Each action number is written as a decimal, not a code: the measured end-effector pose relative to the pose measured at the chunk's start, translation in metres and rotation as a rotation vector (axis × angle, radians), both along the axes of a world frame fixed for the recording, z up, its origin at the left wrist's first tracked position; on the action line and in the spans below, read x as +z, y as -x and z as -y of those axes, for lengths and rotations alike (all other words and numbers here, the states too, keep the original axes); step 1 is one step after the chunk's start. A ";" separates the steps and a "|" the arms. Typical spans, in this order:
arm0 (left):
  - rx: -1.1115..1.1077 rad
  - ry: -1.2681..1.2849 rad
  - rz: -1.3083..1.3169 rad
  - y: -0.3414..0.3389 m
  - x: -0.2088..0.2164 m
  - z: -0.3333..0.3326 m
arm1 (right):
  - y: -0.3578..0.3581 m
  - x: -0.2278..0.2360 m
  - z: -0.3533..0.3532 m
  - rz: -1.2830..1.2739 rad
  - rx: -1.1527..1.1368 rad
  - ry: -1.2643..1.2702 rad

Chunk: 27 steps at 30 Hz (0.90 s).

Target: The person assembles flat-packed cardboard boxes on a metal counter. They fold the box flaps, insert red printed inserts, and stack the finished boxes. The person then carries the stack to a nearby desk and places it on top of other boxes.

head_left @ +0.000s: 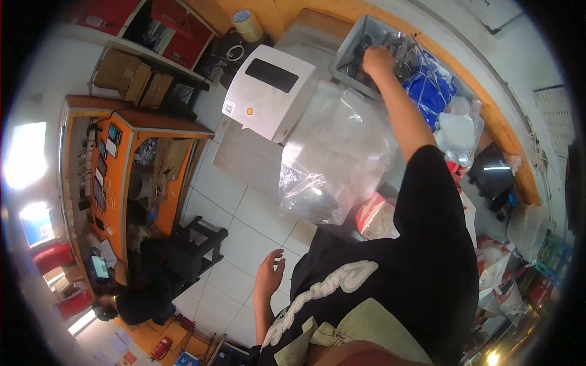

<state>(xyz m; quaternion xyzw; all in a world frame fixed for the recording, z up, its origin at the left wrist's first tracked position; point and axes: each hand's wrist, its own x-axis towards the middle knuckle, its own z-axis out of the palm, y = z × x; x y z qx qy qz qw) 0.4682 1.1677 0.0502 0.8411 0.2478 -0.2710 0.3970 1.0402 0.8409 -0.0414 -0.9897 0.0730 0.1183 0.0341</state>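
Far out at nine o'clock stands an orange workbench (143, 131) with small devices and cables along its face; below it, toward seven o'clock, a seated person in dark clothing (137, 299) bends beside a black stool (195, 244); at eleven o'clock open cardboard boxes (134, 76) sit on a shelf, with red cabinet doors (180, 30) above them. Near six o'clock the left hand (270, 273) hangs free over the pale tiled floor (244, 213), fingers loosely spread and touching nothing. Just above centre, toward twelve o'clock, a white label printer (268, 91) with a dark window rests on the grey counter (250, 158); a roll of yellowish tape (247, 24) lies beyond it; beside the printer at one o'clock a large crumpled clear plastic bag (336, 152) sags over the counter's edge. Further right, at one o'clock, the right hand (378, 61) reaches at arm's length into a grey plastic bin (351, 52) filled with dark parts in clear bags (406, 52); the fingers curl down among them, though whether they grip anything cannot be told. Just right of the bin lie blue packets (430, 91), then white bundles (461, 131); at three o'clock sits a black device (491, 174); red and white packages (378, 216) crowd toward four o'clock.
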 end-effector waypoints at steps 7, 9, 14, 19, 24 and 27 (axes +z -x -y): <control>-0.014 -0.046 -0.049 0.011 0.000 -0.002 | -0.006 -0.016 -0.014 0.341 -0.138 0.003; 0.005 -0.029 -0.016 0.015 -0.001 -0.003 | -0.006 -0.013 -0.013 0.407 -0.217 -0.098; 0.012 -0.022 0.017 0.028 -0.002 -0.007 | 0.005 0.019 0.041 0.419 -0.318 -0.655; -0.016 -0.045 0.066 0.041 0.002 -0.010 | 0.053 0.070 0.057 0.463 -0.293 -1.834; -0.104 -0.030 0.176 0.049 0.000 -0.010 | 0.103 0.130 0.071 0.629 -0.187 -2.017; -0.162 -0.001 0.300 0.050 0.018 0.000 | 0.169 0.184 0.046 0.638 -0.131 -2.088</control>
